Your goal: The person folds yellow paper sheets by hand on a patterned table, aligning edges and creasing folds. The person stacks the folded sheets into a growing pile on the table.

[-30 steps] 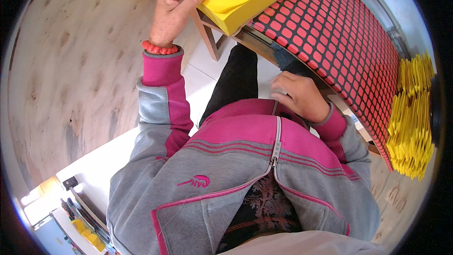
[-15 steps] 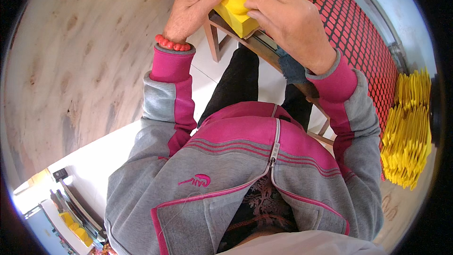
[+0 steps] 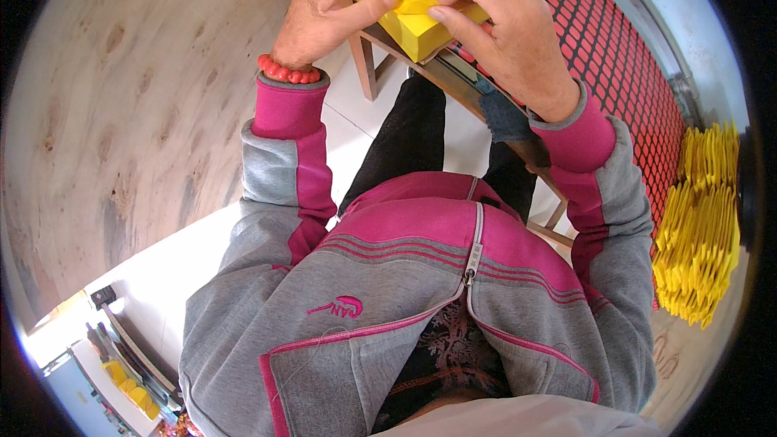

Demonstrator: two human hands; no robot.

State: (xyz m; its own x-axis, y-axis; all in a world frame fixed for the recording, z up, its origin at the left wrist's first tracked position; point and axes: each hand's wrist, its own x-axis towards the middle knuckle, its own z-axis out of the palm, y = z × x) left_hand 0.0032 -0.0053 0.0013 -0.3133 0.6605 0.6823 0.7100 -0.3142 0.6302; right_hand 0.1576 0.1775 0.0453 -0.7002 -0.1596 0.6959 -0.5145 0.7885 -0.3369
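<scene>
While the bare left hand (image 3: pixel 324 10) and bare right hand (image 3: pixel 518 36), two in all, lie near twelve o'clock, one bright-yellow pile of fabric-like sheets (image 3: pixel 415 3) sits beneath and between their fingertips. Each thumb and forefinger stand slightly parted; any pinch is indeterminable. The upper border crops the pile. Three o'clock: one pleated yellow bundle (image 3: pixel 696 231), pieces uncountable.

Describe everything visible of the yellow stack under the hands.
The yellow stack is bright and matte, apparently thin sheets; paper or cloth, I can't tell. It lies flat on the red-and-black patterned cover, with one corner pointing toward the wearer and a thick side face showing. Its top is creased between the left hand and right hand, whose fingertips touch it. The picture's top edge cuts it off.
</scene>
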